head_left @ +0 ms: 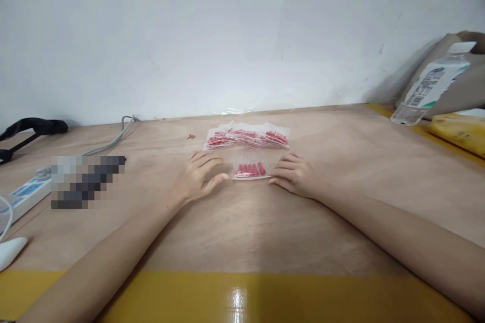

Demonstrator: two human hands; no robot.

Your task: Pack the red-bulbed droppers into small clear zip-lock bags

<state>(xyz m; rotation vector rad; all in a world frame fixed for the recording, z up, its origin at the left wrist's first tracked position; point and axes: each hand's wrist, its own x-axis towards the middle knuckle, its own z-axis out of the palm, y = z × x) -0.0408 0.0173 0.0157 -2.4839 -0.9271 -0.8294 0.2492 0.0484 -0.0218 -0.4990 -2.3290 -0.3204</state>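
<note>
A small clear plastic bag (249,159) lies flat on the brown table (212,242), with several red capsule-shaped pieces (250,169) lined up inside it. On its left side rests my left hand (200,175), fingers apart and lying on the table, the thumb close to the bag's edge. My right hand (295,175) lies to the right, fingers stretched out, its fingertips at or very near the bag's lower right corner. Just behind is a row of similar overlapping bags (246,136) with red pieces in them. Neither hand grips anything.
At the left are a white power strip (28,194), a grey cable (113,141) and a black strap-like object (34,126). A plastic bottle (434,83) leans at the right, near a yellow packet (460,131). A white wall (212,35) stands behind.
</note>
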